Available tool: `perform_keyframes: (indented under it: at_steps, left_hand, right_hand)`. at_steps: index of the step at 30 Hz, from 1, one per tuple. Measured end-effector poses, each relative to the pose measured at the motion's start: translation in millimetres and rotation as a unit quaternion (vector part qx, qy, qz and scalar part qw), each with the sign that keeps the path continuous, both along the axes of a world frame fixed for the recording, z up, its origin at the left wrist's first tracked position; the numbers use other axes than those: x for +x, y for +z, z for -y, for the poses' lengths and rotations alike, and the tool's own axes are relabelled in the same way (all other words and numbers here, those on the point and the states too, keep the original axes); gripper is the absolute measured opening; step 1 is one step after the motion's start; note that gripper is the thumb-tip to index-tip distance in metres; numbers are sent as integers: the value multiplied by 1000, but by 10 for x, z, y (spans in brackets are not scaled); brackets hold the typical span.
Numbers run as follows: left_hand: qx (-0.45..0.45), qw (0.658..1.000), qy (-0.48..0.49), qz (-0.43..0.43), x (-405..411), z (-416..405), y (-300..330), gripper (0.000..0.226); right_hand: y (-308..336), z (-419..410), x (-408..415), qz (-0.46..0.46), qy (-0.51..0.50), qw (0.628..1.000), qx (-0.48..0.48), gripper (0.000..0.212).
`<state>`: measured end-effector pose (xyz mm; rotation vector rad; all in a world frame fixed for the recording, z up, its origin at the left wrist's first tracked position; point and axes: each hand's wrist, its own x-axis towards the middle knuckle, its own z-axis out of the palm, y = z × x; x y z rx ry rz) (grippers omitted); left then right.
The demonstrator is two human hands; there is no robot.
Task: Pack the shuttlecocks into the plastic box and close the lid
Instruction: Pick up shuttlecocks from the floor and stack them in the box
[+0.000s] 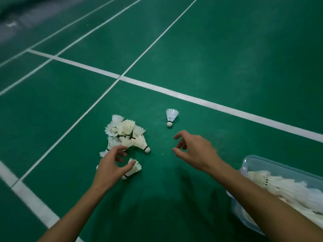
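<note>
A heap of several white feather shuttlecocks (125, 133) lies on the green court floor. One shuttlecock (171, 116) stands alone on its cork to the right of the heap. Another shuttlecock (133, 169) lies on its side just under my left hand (111, 167), whose curved thumb touches its feathers while the fingers reach the heap's near edge. My right hand (194, 151) hovers with loosely curved fingers and holds nothing, a little below the lone shuttlecock. The clear plastic box (258, 160) sits at the lower right with several shuttlecocks inside, partly behind my right forearm. No lid shows.
White court lines (174, 93) cross the green floor beyond the shuttlecocks and along the left side. Shadows fall on the floor between my arms. A grey strip borders the court at the far upper left.
</note>
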<state>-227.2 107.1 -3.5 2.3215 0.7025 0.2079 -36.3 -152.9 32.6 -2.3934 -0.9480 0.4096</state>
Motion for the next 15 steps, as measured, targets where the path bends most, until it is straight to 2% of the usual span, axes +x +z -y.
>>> perform_keyframes:
  at_steps: [4,7,15]
  left_hand:
    - [0,997,-34,-62,-160,-94,-188,78]
    - [16,994,-53,-96,-83,-50,-334,86]
    - [35,991,-41,-126,398,-224,-300,113]
  right_hand:
    - [-224,-558,11,-18,45,999,-5,37]
    - [-381,-949,0,-17,78,997,11,39]
    - [-764,-1539,1,53,158,986,11,53]
